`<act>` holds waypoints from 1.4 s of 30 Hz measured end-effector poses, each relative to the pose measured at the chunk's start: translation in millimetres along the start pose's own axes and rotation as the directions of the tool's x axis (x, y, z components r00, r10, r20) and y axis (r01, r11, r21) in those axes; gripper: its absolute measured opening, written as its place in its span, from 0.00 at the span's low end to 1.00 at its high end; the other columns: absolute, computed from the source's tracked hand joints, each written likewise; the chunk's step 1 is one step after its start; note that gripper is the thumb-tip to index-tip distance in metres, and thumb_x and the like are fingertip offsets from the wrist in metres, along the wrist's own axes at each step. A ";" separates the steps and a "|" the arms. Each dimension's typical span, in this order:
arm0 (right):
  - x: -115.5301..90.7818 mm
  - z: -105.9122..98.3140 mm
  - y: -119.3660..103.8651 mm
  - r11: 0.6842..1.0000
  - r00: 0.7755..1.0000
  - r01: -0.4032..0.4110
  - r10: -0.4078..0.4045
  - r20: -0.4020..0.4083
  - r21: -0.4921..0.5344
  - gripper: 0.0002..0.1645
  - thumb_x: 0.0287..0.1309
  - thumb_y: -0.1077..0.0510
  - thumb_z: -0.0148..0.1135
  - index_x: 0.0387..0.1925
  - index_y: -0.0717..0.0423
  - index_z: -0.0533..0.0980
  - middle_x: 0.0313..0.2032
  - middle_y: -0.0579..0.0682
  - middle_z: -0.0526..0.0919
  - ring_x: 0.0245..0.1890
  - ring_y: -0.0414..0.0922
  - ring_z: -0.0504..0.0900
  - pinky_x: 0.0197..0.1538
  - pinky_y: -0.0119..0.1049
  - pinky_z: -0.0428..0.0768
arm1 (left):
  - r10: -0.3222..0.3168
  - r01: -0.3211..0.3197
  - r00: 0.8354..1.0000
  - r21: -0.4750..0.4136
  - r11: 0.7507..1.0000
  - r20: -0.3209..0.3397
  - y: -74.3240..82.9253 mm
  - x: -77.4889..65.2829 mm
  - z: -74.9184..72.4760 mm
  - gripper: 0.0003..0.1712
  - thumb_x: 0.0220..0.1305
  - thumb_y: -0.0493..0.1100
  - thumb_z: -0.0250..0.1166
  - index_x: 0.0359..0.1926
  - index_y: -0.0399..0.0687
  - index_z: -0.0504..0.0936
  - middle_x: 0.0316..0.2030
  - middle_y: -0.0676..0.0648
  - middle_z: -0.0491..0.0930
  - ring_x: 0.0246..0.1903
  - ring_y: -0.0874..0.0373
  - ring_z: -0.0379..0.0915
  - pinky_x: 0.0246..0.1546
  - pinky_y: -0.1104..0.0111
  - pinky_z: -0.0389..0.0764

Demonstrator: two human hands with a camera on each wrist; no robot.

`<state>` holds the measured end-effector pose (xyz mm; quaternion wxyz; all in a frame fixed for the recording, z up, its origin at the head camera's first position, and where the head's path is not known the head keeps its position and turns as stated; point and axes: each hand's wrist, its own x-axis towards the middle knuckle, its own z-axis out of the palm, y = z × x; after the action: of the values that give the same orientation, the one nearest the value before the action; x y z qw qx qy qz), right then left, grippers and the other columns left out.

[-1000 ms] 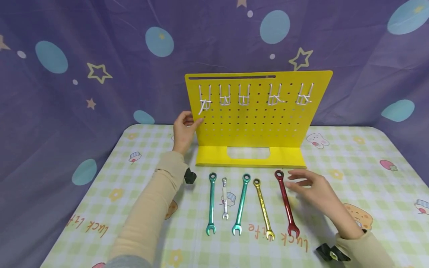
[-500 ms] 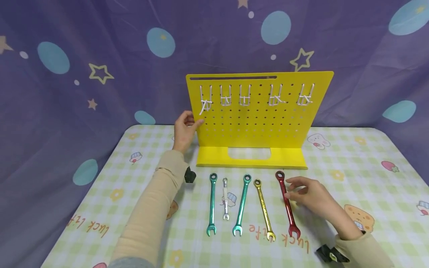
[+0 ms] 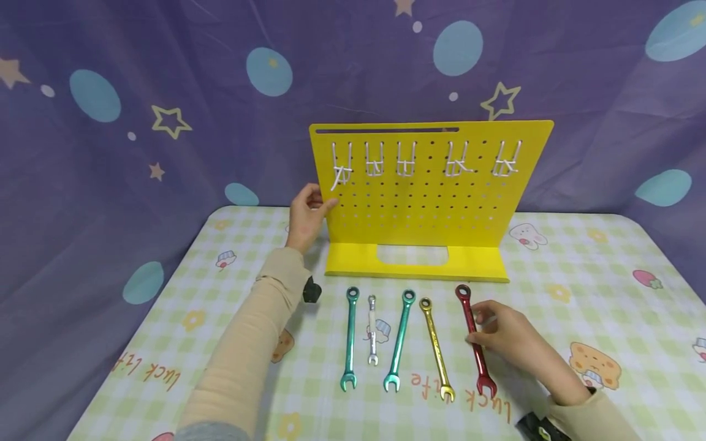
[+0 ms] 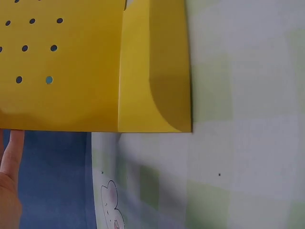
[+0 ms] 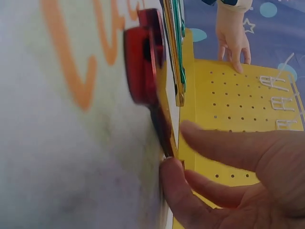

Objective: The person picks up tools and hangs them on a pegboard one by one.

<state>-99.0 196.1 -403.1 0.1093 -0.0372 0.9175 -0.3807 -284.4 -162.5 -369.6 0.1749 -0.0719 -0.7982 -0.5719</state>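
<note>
My left hand [image 3: 306, 217] holds the left edge of a yellow pegboard [image 3: 413, 226], thumb on the front and fingers behind. In the left wrist view, fingers [image 4: 13, 155] show beneath the pegboard's edge. A red wrench [image 3: 472, 331] lies on the checked cloth, its ring end toward the board. My right hand [image 3: 510, 334] is down at its handle, thumb on the left side and fingers on the right. In the right wrist view, the red wrench [image 5: 143, 71] runs behind a fingertip, and a gap shows between thumb and handle.
Left of the red wrench lie a gold wrench [image 3: 436, 346], a green wrench [image 3: 401, 337], a small silver wrench [image 3: 372, 331] and another green wrench [image 3: 350, 337]. Several white hooks [image 3: 405, 164] hang on the upper pegboard. A purple patterned curtain [image 3: 353, 55] closes the back.
My right hand has come down and left to the red wrench's handle, thumb and fingers now astride it. The left hand keeps its hold on the pegboard. The view has tilted slightly.
</note>
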 end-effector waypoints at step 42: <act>-0.8 -8.4 3.9 0.985 0.993 -0.108 0.114 0.043 -0.131 0.14 0.48 0.59 0.74 0.34 0.63 0.79 0.25 0.48 0.79 0.25 0.44 0.74 0.29 0.37 0.74 | -0.049 0.048 0.998 -0.016 0.999 -0.040 5.0 -3.2 3.6 0.14 0.62 0.39 0.70 0.45 0.36 0.78 0.38 0.43 0.76 0.38 0.54 0.73 0.39 0.65 0.78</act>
<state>-100.1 204.8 -400.0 0.1506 -0.0026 0.9378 -0.3129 -280.6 -157.2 -367.4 0.1767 -0.0423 -0.7918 -0.5831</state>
